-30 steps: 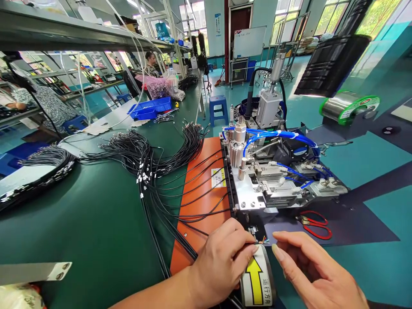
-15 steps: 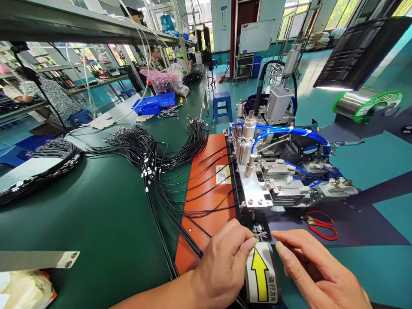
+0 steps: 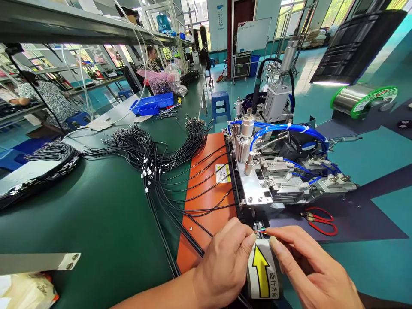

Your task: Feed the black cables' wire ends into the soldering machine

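Note:
My left hand (image 3: 230, 257) is closed in a pinch around the end of a black cable, just above a label with a yellow arrow (image 3: 262, 270). Thin coloured wires (image 3: 262, 230) fan out from that cable end towards the right. At their tips, my right hand (image 3: 309, 262) brings thumb and forefinger together on the wires. Both hands are at the near end of a machine with metal cylinders (image 3: 257, 189) and blue air tubes. Beyond the fingertips is a small metal fixture (image 3: 257, 224), partly covered.
Black cables (image 3: 148, 167) lie bundled on the green table, several crossing an orange plate (image 3: 206, 193) into the machine. Red-handled cutters (image 3: 322, 221) rest to the right. A solder wire spool (image 3: 363, 101) and a black lamp (image 3: 357, 47) are at upper right. Blue trays (image 3: 152, 104) stand farther back.
My right hand has moved left, and its thumb and forefinger have closed onto the coloured wire tips. My left hand keeps its pinch in nearly the same place.

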The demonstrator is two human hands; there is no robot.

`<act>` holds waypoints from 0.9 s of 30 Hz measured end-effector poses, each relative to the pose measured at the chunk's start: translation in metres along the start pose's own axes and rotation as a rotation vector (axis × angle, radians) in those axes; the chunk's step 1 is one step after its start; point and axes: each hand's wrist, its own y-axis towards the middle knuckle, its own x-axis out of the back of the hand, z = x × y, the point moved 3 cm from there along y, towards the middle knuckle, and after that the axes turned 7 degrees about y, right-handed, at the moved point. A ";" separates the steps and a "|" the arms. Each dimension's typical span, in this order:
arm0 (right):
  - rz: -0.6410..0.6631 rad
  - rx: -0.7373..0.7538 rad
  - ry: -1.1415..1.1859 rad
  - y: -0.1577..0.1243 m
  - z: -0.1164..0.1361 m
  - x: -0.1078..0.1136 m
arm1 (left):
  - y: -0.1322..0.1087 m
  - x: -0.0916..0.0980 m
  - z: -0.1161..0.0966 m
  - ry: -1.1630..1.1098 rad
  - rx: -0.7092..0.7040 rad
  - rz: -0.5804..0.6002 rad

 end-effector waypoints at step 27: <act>-0.071 0.380 -0.161 -0.006 -0.006 -0.030 | -0.002 -0.005 0.004 0.144 -0.002 0.023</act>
